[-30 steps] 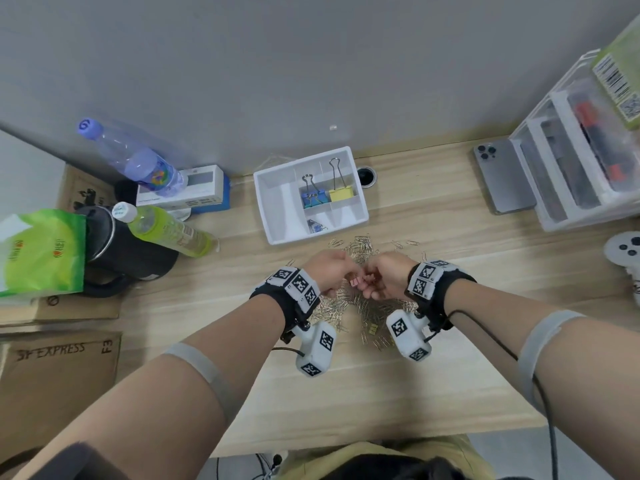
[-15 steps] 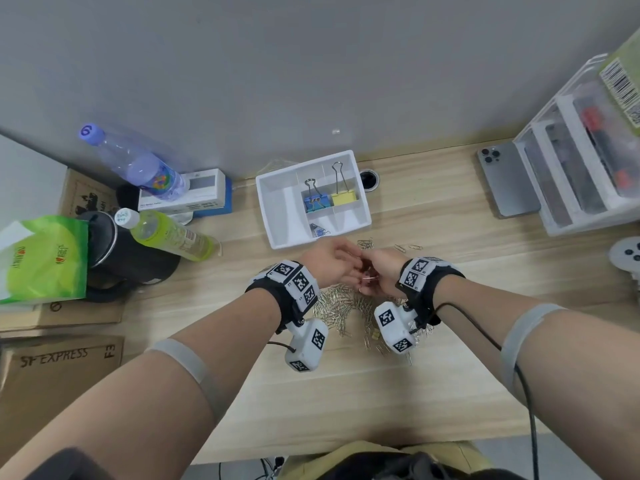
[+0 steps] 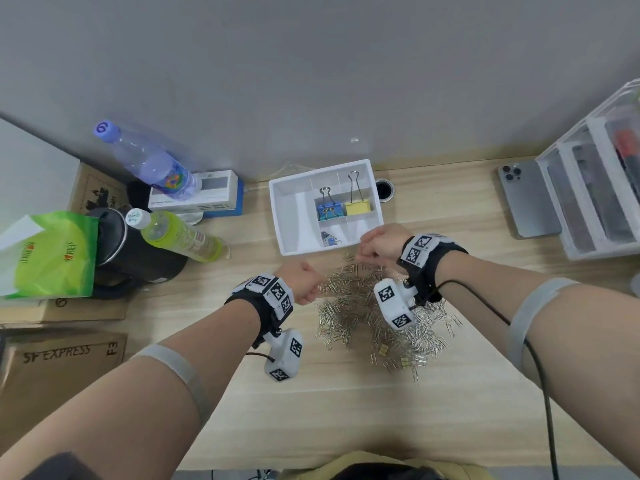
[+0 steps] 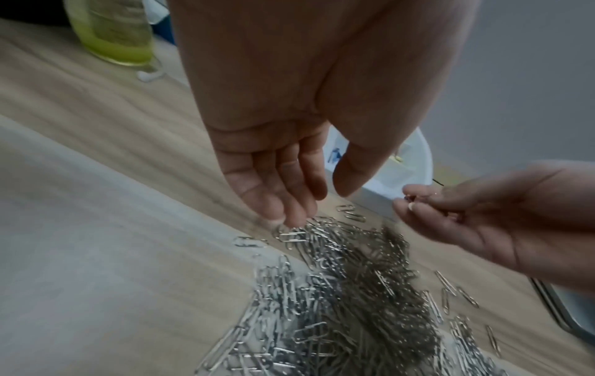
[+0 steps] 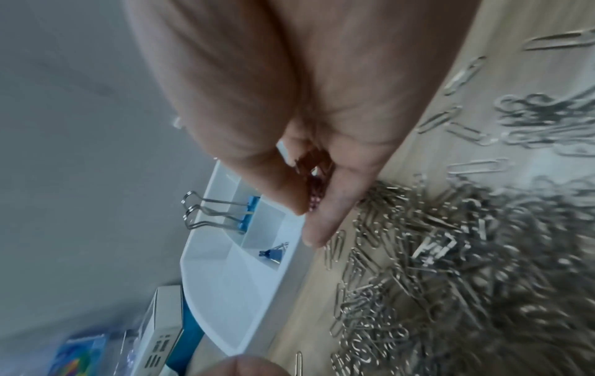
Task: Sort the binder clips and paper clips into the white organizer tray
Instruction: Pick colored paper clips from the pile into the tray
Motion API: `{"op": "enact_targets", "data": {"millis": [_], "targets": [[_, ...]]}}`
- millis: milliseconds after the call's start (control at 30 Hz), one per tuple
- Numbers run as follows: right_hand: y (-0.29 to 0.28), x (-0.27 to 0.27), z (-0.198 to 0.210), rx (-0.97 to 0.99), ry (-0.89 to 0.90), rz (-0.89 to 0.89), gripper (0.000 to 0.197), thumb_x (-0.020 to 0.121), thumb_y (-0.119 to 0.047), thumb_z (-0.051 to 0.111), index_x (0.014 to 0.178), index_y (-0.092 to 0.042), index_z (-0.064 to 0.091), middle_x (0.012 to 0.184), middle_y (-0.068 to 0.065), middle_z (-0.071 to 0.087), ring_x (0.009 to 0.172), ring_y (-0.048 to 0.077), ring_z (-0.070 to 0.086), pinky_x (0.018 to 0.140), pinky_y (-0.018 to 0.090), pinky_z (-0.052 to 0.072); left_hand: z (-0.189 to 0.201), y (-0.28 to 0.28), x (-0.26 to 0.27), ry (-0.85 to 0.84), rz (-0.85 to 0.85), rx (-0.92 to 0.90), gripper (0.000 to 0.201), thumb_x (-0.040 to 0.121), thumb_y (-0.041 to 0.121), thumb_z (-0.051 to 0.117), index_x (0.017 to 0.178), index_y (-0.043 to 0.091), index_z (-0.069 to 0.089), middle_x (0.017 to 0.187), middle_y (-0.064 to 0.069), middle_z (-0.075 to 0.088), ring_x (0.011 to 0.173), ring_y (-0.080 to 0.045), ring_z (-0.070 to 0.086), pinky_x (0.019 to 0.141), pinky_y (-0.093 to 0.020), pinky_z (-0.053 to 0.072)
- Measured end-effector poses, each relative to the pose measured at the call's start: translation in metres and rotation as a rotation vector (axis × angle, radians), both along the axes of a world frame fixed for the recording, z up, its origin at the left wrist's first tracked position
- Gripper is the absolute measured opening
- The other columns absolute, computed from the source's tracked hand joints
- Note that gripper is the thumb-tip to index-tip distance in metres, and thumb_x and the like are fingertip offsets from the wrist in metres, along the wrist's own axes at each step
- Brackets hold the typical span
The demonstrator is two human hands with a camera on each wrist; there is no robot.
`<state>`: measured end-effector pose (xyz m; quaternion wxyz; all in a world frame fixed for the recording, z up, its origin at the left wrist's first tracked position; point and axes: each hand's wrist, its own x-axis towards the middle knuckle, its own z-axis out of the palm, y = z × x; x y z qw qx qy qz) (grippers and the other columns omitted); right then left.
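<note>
The white organizer tray [image 3: 294, 216] [image 5: 225, 292] stands at the back of the desk. It holds a blue binder clip [image 3: 329, 209] [image 5: 251, 211], a yellow binder clip [image 3: 357, 206] and a small blue clip [image 3: 329, 239] [image 5: 272, 253]. A big pile of silver paper clips [image 3: 360, 313] [image 4: 347, 292] [image 5: 467, 254] lies in front of it. My right hand [image 3: 363, 251] [image 5: 312, 203] [image 4: 409, 201] pinches a small pinkish binder clip [image 5: 314, 193] beside the tray's near right corner. My left hand [image 3: 306, 284] [image 4: 309, 203] hangs relaxed and empty over the pile's left edge.
Small yellow binder clips [image 3: 382, 349] lie in the pile. Left of the tray are a green bottle [image 3: 180, 233], a clear bottle [image 3: 149, 161], a white box [image 3: 204, 195], a black kettle [image 3: 138, 251]. A phone [image 3: 526, 199] and clear drawers [image 3: 595, 195] stand right.
The hands were together over the pile and have parted. The right hand carried the small clip up toward the tray's near right corner; the left hand let go and drew back left.
</note>
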<state>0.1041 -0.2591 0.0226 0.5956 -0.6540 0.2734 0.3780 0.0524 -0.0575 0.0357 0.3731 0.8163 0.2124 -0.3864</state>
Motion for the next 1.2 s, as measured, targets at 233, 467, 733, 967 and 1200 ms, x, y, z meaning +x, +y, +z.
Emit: {"op": "enact_targets", "data": {"millis": [233,467,733,967,1200], "targets": [[0.020,0.019,0.000,-0.353,-0.254,0.116,0.029,0.080,-0.016,0.074,0.107,-0.014,0.065,0.087,0.001,0.066,0.083,0.021,0.066,0.083,0.036,0.058,-0.003,0.015,-0.005,0.014,0.074,-0.008,0.010,0.089,0.012,0.056,0.082,0.007,0.059,0.074,-0.013,0.064,0.058,-0.021,0.060,0.051,-0.026,0.050],[0.028,0.010,0.003,-0.489,-0.310,0.141,0.028,0.093,-0.016,0.059,0.121,-0.015,0.063,0.112,0.011,0.068,0.095,0.027,0.066,0.084,0.033,0.055,-0.003,0.018,-0.016,0.021,0.086,-0.005,0.011,0.091,0.012,0.053,0.082,0.009,0.059,0.074,-0.010,0.063,0.057,-0.018,0.059,0.053,-0.026,0.049],[0.006,-0.005,0.016,-0.506,-0.325,0.141,0.030,0.086,-0.003,0.061,0.113,-0.016,0.068,0.115,0.007,0.068,0.092,0.021,0.063,0.087,0.034,0.055,0.002,0.009,-0.027,-0.014,0.036,0.010,0.009,0.091,0.014,0.057,0.084,0.009,0.061,0.072,-0.007,0.065,0.060,-0.019,0.062,0.055,-0.026,0.052],[-0.021,-0.055,0.007,-0.446,-0.245,0.389,0.016,0.077,-0.005,0.068,0.082,-0.020,0.069,0.079,0.008,0.075,0.076,0.027,0.074,0.074,0.048,0.062,0.002,-0.014,-0.048,-0.040,-0.123,0.057,0.006,0.079,0.010,0.066,0.076,0.015,0.064,0.068,-0.006,0.066,0.058,-0.017,0.058,0.053,-0.025,0.050],[-0.047,-0.126,0.002,-0.399,-0.233,0.666,0.014,0.074,-0.012,0.079,0.086,-0.014,0.072,0.067,-0.005,0.070,0.060,0.012,0.067,0.063,0.030,0.058,-0.013,-0.055,-0.081,-0.061,-0.350,0.060,0.004,0.071,0.014,0.074,0.075,0.013,0.075,0.065,0.003,0.068,0.058,-0.010,0.061,0.051,-0.021,0.051]]}}
